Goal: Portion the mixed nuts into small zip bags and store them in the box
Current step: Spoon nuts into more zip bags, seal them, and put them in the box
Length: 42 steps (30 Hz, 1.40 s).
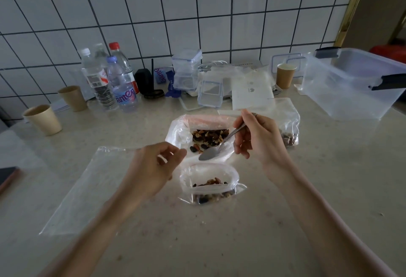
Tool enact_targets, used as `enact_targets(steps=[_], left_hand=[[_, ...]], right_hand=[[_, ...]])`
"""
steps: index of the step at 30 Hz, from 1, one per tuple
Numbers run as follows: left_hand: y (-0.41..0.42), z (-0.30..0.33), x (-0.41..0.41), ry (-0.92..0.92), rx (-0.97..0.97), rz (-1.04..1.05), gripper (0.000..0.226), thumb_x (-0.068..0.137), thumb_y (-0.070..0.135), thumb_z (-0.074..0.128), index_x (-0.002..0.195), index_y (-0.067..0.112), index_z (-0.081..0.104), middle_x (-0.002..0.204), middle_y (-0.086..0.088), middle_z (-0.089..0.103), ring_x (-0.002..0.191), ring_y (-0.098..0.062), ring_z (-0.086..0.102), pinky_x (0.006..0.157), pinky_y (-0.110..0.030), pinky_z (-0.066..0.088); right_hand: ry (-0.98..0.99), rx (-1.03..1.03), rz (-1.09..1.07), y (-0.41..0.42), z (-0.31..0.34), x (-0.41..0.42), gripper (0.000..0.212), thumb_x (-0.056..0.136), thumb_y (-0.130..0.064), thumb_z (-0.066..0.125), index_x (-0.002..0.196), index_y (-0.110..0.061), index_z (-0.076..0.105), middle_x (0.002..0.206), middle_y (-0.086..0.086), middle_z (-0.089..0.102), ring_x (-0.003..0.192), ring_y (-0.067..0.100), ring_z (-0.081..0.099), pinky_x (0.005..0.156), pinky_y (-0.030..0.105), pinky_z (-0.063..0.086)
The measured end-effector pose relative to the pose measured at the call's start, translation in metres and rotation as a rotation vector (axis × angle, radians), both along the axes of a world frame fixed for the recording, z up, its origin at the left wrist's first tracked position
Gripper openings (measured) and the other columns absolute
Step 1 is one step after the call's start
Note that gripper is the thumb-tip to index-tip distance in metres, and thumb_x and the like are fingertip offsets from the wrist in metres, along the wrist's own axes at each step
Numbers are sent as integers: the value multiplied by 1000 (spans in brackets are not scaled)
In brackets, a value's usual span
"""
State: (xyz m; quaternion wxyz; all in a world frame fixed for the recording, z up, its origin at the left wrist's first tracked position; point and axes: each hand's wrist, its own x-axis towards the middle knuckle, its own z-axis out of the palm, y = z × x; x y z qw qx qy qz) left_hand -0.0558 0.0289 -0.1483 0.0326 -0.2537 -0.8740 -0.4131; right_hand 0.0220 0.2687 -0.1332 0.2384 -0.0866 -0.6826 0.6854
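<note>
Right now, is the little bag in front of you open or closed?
Open. The small zip bag has its mouth spread wide, nuts showing inside, under the spoon.

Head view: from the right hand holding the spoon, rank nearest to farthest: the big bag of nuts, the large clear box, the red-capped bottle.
From the right hand:
1. Big bag of nuts, just left of the hand, with the spoon over its opening.
2. Large clear box, back right on the counter.
3. Red-capped bottle, back left by the tiled wall.
</note>
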Motion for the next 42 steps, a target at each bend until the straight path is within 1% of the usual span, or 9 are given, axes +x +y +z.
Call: enact_targets(steps=[4, 7, 10, 12, 17, 24, 27, 34, 42], left_hand=[[12, 8, -23, 190, 75, 99, 20, 91, 43, 75, 88, 25, 68, 71, 8, 65, 61, -8, 62, 61, -25, 47], [28, 11, -39, 339, 93, 195, 36, 88, 42, 79, 109, 18, 64, 96, 3, 65, 80, -13, 60, 76, -33, 53], [44, 9, -57, 226, -80, 160, 77, 89, 51, 75, 149, 15, 43, 138, -8, 55, 122, -24, 56, 104, -44, 49], [54, 5, -67, 130, -136, 133, 84, 90, 54, 73, 156, 15, 37, 148, -9, 51, 133, -26, 52, 107, -42, 45], [70, -12, -84, 108, -197, 114, 48, 94, 47, 69, 129, 13, 66, 121, -9, 73, 99, -21, 67, 74, -29, 47], [67, -28, -86, 136, -74, 20, 28, 103, 40, 56, 116, 19, 67, 106, -1, 74, 93, -15, 68, 65, -21, 42], [66, -24, -83, 123, -11, -20, 23, 104, 38, 58, 113, 20, 69, 100, 15, 67, 89, 1, 62, 68, -13, 40], [63, -19, -81, 70, 31, -81, 24, 105, 36, 58, 120, 20, 70, 110, 16, 66, 95, 12, 57, 77, -8, 39], [63, -22, -83, 72, 13, -85, 31, 105, 37, 57, 127, 18, 68, 120, 12, 66, 110, -2, 58, 79, -6, 37]], right_hand=[[-109, -158, -8, -1, -5, -5, 38, 112, -26, 44, 95, 0, 66, 69, 16, 70, 57, 30, 66, 44, 32, 46], [-174, -157, -18, -1, -8, -7, 37, 111, -25, 44, 100, 2, 67, 78, 17, 76, 66, 33, 73, 49, 34, 56], [-211, -131, -22, 1, -13, -8, 36, 111, -24, 46, 103, 3, 67, 83, 19, 78, 73, 35, 77, 54, 34, 60], [-216, -121, -25, 2, -16, -9, 35, 110, -23, 47, 101, 4, 67, 83, 20, 78, 75, 36, 78, 54, 34, 60], [-217, -112, -32, 0, -23, -13, 32, 109, -20, 51, 97, 3, 70, 82, 15, 79, 76, 32, 79, 53, 32, 60], [-218, -200, -16, -7, -27, -19, 25, 110, -14, 49, 110, 3, 67, 87, 15, 80, 79, 31, 79, 56, 32, 62], [-257, -252, 51, -8, -27, -20, 28, 111, -16, 44, 116, 2, 65, 96, 16, 80, 86, 31, 79, 63, 36, 63], [-247, -280, 56, -7, -27, -18, 29, 111, -12, 41, 116, 3, 66, 98, 17, 79, 89, 34, 79, 68, 38, 64], [-238, -333, 57, -6, -25, -17, 30, 111, -11, 41, 115, 3, 67, 100, 20, 79, 91, 34, 78, 69, 38, 63]])
